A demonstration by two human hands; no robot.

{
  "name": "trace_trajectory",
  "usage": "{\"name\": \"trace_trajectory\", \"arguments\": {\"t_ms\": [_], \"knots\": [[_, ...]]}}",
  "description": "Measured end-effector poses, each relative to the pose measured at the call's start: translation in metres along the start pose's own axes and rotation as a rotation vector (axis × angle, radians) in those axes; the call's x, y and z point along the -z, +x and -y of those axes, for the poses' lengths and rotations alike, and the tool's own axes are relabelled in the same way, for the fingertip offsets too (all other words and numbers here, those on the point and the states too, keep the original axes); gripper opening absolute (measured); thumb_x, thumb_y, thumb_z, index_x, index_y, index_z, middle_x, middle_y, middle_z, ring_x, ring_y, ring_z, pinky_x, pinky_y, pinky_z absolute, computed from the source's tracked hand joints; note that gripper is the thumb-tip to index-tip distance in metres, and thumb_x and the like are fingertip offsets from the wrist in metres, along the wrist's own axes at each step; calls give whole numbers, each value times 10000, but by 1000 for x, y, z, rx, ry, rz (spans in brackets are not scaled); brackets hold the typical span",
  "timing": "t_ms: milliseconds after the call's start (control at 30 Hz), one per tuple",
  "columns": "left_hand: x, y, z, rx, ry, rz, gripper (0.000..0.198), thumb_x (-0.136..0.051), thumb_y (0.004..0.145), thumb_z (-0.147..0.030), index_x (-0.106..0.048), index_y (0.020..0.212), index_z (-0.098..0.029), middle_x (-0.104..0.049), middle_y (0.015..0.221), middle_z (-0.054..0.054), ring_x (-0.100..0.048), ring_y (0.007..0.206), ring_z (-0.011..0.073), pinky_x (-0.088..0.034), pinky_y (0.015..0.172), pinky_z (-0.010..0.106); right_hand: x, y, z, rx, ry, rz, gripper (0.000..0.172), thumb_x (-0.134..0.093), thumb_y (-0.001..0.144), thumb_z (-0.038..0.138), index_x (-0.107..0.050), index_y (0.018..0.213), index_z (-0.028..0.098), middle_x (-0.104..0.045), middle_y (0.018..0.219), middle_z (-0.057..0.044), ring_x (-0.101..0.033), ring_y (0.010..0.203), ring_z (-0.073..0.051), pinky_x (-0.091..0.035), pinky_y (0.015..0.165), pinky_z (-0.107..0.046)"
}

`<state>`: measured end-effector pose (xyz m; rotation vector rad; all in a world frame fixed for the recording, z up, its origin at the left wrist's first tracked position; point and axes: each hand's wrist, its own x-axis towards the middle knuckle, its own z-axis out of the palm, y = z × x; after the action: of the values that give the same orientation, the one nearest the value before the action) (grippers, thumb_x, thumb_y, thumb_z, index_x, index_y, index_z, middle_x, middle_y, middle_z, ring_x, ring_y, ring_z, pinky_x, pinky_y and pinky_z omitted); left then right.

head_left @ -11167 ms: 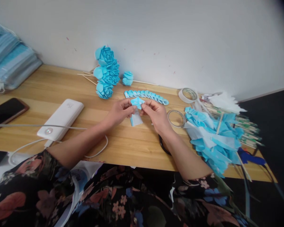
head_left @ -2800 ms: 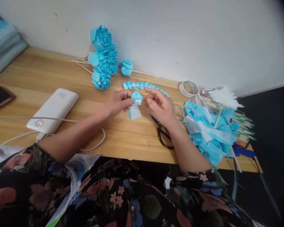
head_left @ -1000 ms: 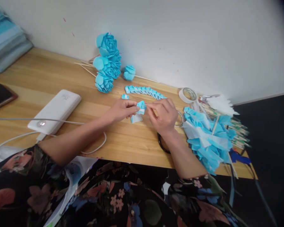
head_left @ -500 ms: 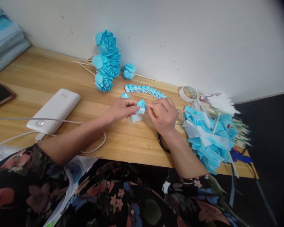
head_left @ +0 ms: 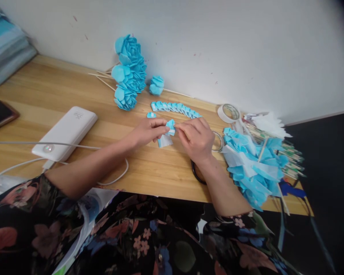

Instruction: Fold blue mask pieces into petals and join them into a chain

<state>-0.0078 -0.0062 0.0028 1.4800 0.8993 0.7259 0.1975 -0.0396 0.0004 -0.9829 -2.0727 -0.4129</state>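
Observation:
My left hand [head_left: 151, 131] pinches a small blue paper petal [head_left: 170, 125] with a white strip across it, between thumb and fingers. The fingertips of my right hand [head_left: 197, 138] are pressed together at the petal's right edge; how much of it they hold is hidden. Under the hands lies a flat blue and white piece [head_left: 165, 141] on the table. Behind them curves a row of overlapping blue petals [head_left: 176, 108], with one lone petal [head_left: 151, 114] near its left end. A blue flower bud on a stick [head_left: 156, 85] lies by the wall.
Full blue flowers [head_left: 129, 74] on sticks lie at the back. A white power bank [head_left: 65, 131] with a cable and a phone [head_left: 0, 115] are at left. Tape rolls [head_left: 228, 114], a heap of blue crepe pieces [head_left: 252, 168] and wrapped sticks [head_left: 292, 160] crowd the right.
My right fingertips have shifted slightly left, closer against the petal, which has moved slightly left and up. Everything on the table has stayed in place.

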Motion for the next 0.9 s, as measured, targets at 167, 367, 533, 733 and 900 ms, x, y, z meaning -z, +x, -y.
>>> {"name": "trace_trajectory", "arguments": {"t_ms": [167,367,533,733,900], "knots": [[1,2,5,47,-62,8,217,-630,825,-343,-602,694,-173,-537,595,-20,-496,577,92,-402,548,205,-1,0,-2,-4,33,25,173,-603,1002,150,-753,1009,235,-754,868,-36,-638,809,-192,-508,723,-346],[1,2,12,99,-147,-16,215,-661,816,-333,-634,685,-165,-548,622,-1,-504,597,101,-403,563,219,5,2,-4,-4,93,119,195,-588,1006,191,-777,1017,240,-755,869,-40,-652,822,-196,-522,716,-350],[1,5,18,137,-164,-30,236,-674,828,-333,-631,672,-161,-566,629,12,-510,591,104,-400,556,222,9,4,-3,-18,154,157,227,-560,993,208,-773,1071,216,-765,907,-65,-674,840,-215,-532,736,-378],[2,5,14,127,-136,-31,233,-655,856,-321,-643,690,-158,-561,613,4,-500,576,96,-383,537,213,6,2,-4,-443,486,148,205,-524,1018,285,-673,1156,267,-757,930,-17,-699,863,-186,-563,835,-383],[3,4,12,110,-112,-14,230,-656,851,-344,-644,710,-162,-558,616,-5,-502,582,93,-381,537,210,-2,-4,-6,-716,714,138,291,-541,1014,387,-576,1282,277,-707,916,-12,-686,879,-177,-579,771,-335]]}}
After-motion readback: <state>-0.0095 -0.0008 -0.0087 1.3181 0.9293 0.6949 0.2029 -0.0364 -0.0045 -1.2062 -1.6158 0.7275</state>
